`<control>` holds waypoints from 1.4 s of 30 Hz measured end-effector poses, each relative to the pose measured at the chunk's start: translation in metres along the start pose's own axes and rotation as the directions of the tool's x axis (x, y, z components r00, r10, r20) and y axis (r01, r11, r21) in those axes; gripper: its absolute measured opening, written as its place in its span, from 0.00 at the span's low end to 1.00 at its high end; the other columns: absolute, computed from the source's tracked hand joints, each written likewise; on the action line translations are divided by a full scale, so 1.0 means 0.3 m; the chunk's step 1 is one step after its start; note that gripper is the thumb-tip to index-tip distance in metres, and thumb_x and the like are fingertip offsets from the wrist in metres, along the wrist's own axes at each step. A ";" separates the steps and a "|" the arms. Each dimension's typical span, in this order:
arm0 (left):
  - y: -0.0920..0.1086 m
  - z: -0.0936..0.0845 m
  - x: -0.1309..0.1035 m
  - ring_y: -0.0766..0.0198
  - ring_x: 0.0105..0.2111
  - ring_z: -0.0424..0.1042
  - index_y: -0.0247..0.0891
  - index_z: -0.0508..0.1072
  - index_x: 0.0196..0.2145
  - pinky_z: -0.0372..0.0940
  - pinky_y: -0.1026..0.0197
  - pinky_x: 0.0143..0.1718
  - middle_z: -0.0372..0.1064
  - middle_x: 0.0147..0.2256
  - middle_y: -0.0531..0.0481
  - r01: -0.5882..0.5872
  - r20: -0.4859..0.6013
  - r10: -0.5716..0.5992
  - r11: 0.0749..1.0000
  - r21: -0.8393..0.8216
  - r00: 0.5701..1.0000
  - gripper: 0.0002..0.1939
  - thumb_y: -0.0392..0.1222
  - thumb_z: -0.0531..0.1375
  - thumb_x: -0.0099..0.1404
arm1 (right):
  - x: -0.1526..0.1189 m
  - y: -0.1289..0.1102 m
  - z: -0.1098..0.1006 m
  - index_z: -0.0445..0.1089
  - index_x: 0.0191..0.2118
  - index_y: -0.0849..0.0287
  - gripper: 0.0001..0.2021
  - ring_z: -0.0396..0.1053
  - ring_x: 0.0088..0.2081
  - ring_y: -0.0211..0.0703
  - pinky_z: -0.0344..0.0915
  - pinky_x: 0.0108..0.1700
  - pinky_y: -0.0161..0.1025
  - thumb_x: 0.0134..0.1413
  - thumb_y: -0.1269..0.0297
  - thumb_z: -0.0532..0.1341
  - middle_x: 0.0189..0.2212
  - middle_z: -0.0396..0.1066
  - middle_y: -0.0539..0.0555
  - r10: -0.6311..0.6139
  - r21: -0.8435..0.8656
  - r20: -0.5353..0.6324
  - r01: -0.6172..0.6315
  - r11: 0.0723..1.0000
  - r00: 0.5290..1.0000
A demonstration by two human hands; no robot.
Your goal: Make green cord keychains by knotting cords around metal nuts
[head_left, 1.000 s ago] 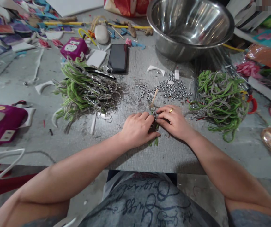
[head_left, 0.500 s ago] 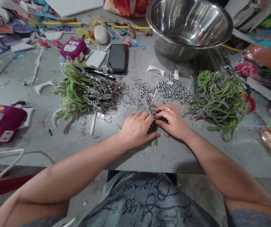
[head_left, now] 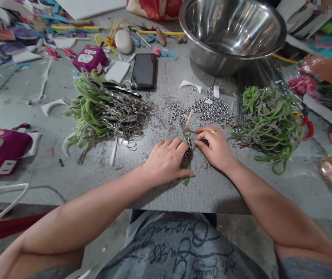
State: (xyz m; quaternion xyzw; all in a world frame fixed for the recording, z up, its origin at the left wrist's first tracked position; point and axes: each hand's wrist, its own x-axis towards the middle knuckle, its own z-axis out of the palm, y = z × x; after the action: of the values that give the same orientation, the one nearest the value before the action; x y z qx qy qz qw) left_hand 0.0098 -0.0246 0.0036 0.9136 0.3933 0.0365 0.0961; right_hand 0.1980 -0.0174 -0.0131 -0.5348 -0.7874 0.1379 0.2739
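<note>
Green cord work with several metal nuts on it (head_left: 188, 149) lies on the table between my hands, beside a small upright wooden stick (head_left: 188, 119). My left hand (head_left: 168, 159) rests palm down over the cord's left side, its fingers bent onto it and the thumb reaching across its lower part. At the right, my right hand (head_left: 214, 147), with a ring on one finger, pinches a thin dark cord end next to the nuts. Loose metal nuts (head_left: 212, 110) are scattered just beyond the stick.
A bundle of green and grey cords with metal rings (head_left: 105, 110) lies left, another cord pile (head_left: 270, 120) right. Behind are a black phone (head_left: 144, 71), a large steel bowl (head_left: 232, 38) and a purple device (head_left: 90, 58). Another purple device (head_left: 6, 153) sits far left.
My right hand has moved slightly right, away from my left hand, drawing out a thin cord. More of the nuts and the green cord now shows between my hands.
</note>
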 end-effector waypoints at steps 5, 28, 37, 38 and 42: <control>-0.002 -0.006 -0.003 0.53 0.39 0.68 0.36 0.64 0.42 0.61 0.54 0.37 0.66 0.38 0.46 0.010 0.027 -0.010 1.000 -0.006 1.000 0.34 0.65 0.62 0.47 | -0.001 0.007 0.004 0.64 0.27 0.56 0.06 0.66 0.45 0.52 0.59 0.48 0.53 0.55 0.65 0.57 0.39 0.71 0.58 0.033 -0.040 -0.019 -0.034 0.999 0.999; -0.063 -0.013 0.008 0.63 0.33 0.68 0.37 0.65 0.35 0.63 0.61 0.33 0.66 0.34 0.49 -0.015 -0.023 0.009 0.972 -0.234 1.000 0.08 0.33 0.51 0.57 | -0.038 -0.074 -0.015 0.72 0.39 0.61 0.13 0.63 0.34 0.46 0.55 0.37 0.43 0.61 0.63 0.51 0.29 0.71 0.55 -0.303 -0.154 0.256 0.348 0.925 0.918; -0.065 -0.020 0.010 0.63 0.33 0.69 0.36 0.66 0.35 0.63 0.63 0.33 0.67 0.34 0.49 -0.021 0.018 0.025 0.978 -0.209 1.000 0.08 0.33 0.52 0.57 | -0.047 -0.069 -0.034 0.68 0.33 0.60 0.08 0.63 0.35 0.45 0.55 0.40 0.42 0.58 0.67 0.53 0.31 0.70 0.56 -0.278 -0.057 0.304 0.309 0.949 0.911; -0.065 -0.018 0.010 0.63 0.33 0.69 0.36 0.66 0.35 0.63 0.62 0.33 0.67 0.34 0.49 -0.026 0.010 0.029 0.978 -0.208 1.000 0.08 0.33 0.51 0.57 | -0.048 -0.067 -0.034 0.69 0.34 0.60 0.08 0.63 0.36 0.45 0.55 0.40 0.42 0.58 0.67 0.53 0.32 0.70 0.56 -0.283 -0.052 0.304 0.312 0.949 0.910; -0.065 -0.013 0.008 0.63 0.33 0.69 0.36 0.67 0.35 0.63 0.62 0.33 0.67 0.33 0.49 -0.046 -0.018 0.043 0.976 -0.213 0.999 0.08 0.32 0.51 0.57 | -0.052 -0.062 -0.033 0.69 0.34 0.60 0.07 0.64 0.36 0.45 0.56 0.40 0.42 0.56 0.68 0.54 0.33 0.71 0.55 -0.306 -0.040 0.269 0.328 0.944 0.913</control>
State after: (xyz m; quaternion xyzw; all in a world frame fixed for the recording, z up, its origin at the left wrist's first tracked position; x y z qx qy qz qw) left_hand -0.0030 -0.0091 0.0035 0.9064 0.3671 0.0865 0.1903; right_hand 0.1939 -0.0395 0.0000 -0.3884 -0.8977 0.1271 0.1648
